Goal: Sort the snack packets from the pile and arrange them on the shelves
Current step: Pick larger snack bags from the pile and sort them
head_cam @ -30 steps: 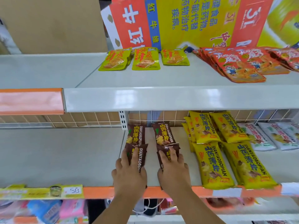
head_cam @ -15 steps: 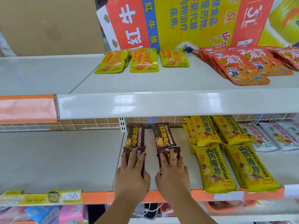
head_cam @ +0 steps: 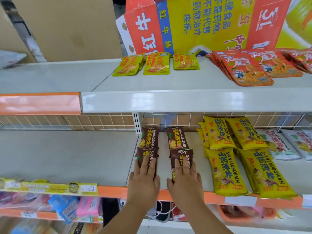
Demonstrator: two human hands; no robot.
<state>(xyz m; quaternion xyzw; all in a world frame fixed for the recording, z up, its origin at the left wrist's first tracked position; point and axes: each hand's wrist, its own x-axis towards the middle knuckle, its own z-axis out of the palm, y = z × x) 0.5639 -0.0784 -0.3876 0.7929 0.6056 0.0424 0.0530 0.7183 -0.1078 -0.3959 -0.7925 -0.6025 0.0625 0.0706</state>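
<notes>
- The left hand (head_cam: 143,180) lies flat on the front left brown packet (head_cam: 146,155). Its fingers are straight and a bit spread. It grips nothing and only presses down.
- The right hand (head_cam: 184,182) lies flat the same way on the front right brown packet (head_cam: 183,157). Its fingers are straight too, and it pinches nothing.
- Both front packets sit on the middle shelf (head_cam: 76,157), close to the orange front edge (head_cam: 111,191). Their far ends lap over the back left brown packet (head_cam: 149,137) and the back right brown packet (head_cam: 176,138).
- I think the step now is lining up these two rows so they look neat.
- To do it well, keep the palms flat and slide the packets. Don't squeeze, because the chips inside could crack.
- Move both hands the same way so the gap between the rows is even.
- The back right brown packet looks a bit slanted toward the yellow packets (head_cam: 224,171) near it. The front one should follow a straight line and not bump them.
- Keep the near ends behind the orange front edge so nothing slips off.
- The pile is not in view, so I cannot tell how many packets are left.
</notes>
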